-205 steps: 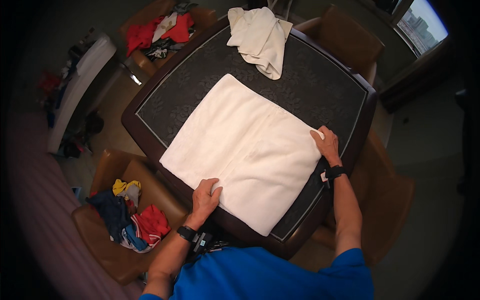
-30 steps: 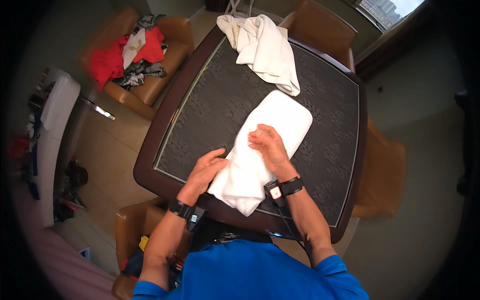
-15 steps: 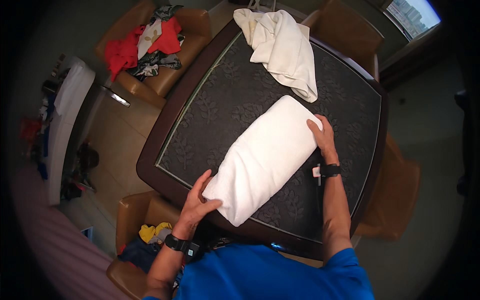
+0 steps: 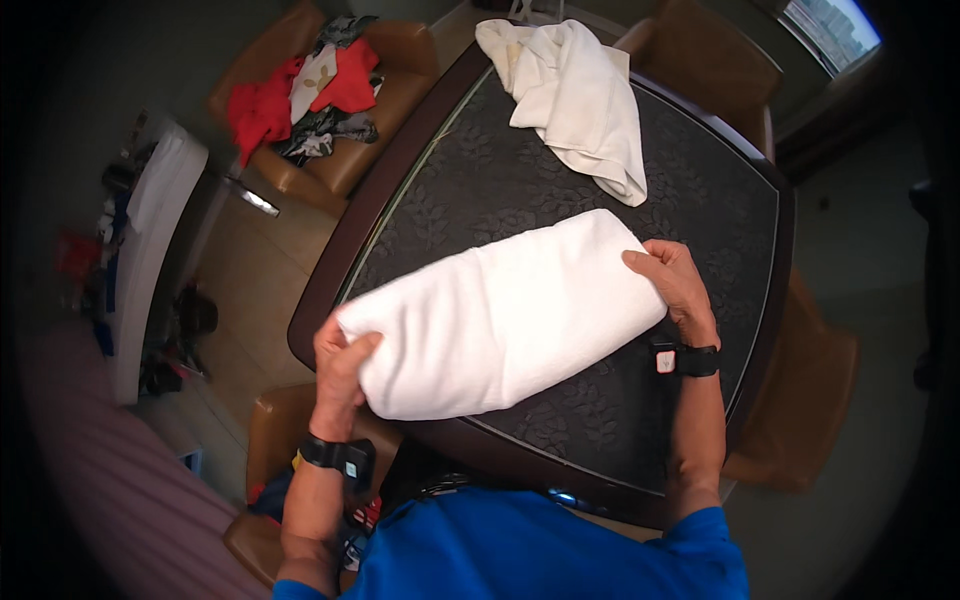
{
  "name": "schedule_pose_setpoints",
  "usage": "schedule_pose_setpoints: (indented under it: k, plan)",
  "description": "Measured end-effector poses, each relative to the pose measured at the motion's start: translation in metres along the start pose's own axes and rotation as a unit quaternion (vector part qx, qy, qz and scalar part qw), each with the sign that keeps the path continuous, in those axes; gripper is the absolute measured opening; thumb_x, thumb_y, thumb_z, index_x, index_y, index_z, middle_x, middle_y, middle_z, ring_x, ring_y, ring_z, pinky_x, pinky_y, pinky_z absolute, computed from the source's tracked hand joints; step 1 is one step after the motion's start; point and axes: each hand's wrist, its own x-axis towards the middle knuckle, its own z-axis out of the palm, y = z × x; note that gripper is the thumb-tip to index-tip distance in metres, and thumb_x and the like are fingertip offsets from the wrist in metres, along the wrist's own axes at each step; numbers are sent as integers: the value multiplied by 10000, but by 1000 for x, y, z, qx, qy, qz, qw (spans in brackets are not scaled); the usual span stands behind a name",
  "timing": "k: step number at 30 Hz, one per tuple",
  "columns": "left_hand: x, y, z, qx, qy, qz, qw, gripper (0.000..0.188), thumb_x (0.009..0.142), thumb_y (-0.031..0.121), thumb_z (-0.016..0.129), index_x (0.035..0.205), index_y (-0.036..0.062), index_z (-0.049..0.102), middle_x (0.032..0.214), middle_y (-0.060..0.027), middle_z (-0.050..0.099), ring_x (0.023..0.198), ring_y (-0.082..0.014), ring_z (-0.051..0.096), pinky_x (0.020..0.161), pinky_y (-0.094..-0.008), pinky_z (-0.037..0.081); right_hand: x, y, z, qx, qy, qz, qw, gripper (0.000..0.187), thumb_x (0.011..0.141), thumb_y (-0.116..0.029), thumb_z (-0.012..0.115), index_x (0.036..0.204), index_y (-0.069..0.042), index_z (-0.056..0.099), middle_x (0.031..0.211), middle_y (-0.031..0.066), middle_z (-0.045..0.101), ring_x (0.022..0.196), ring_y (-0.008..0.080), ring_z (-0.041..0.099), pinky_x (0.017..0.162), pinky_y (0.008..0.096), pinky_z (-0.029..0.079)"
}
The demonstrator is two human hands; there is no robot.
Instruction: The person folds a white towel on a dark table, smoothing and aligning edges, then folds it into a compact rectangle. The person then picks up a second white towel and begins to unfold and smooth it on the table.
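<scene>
A folded white towel (image 4: 500,315) stretches between my two hands over the near part of the dark table. My left hand (image 4: 342,362) is closed on its left end, thumb on top and fingers beneath, partly hidden by the cloth. At the right end, my right hand (image 4: 680,285) pinches the corner with the thumb above and the other fingers out of sight under the edge. Soft creases run across the towel's left half. Beyond it, a second, cream-white towel (image 4: 580,105) lies loosely crumpled on the far end of the table.
The table (image 4: 440,190) has a dark leaf-patterned top and a brown wooden rim. Brown chairs surround it; the far-left chair (image 4: 385,170) bears a heap of red and patterned clothes (image 4: 265,110). More clothes lie on the near-left chair (image 4: 245,545). A white cabinet (image 4: 160,240) stands at left.
My left hand has moved left and up with its end of the towel, which now lies more crosswise and wider. My right hand has shifted slightly right and nearer. The view has moved a little.
</scene>
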Motion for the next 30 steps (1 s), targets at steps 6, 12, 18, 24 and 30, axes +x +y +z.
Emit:
schedule_pose_setpoints:
  k: [6, 12, 18, 24, 30]
  plan:
    - [68, -53, -59, 0, 67, -117, 991, 514, 955, 243, 663, 1356, -28, 491, 1222, -149, 627, 1045, -213, 638, 915, -352, 538, 13, 75, 35, 21, 41, -3, 999, 471, 888, -371, 726, 1133, 30, 683, 1004, 102, 692, 901, 148, 620, 798, 314, 489]
    - [42, -64, -53, 58, 38, -145, 987, 745, 898, 180, 746, 1480, -25, 328, 1360, -197, 536, 1215, -272, 564, 1018, -403, 483, -17, 79, 57, 67, 69, 10, 995, 611, 860, -402, 745, 1264, 40, 622, 1138, 157, 685, 1021, 228, 647, 880, 348, 498]
    - [76, -28, -65, -8, -93, -137, 986, 834, 851, 76, 737, 1509, -43, 237, 1274, -201, 578, 1123, -232, 611, 942, -364, 526, -53, 48, 73, 125, 94, 157, 975, 569, 871, -359, 740, 1164, 120, 649, 1018, 180, 721, 866, 221, 695, 769, 317, 540]
    - [82, -48, -113, 192, -65, -132, 970, 970, 830, 187, 792, 1538, -38, 168, 1174, -229, 623, 1014, -237, 655, 873, -358, 537, -103, 90, 116, 70, 120, 239, 961, 554, 869, -320, 750, 1235, 77, 626, 1094, 142, 708, 975, 209, 663, 884, 318, 505]
    - [69, -53, -113, 177, -92, -185, 962, 571, 895, 218, 751, 1327, -58, 500, 1158, -155, 664, 1040, -190, 641, 880, -329, 535, -107, 70, 127, 31, 180, 230, 956, 529, 887, -307, 721, 1257, 57, 618, 1192, 158, 668, 1039, 208, 633, 891, 311, 490]
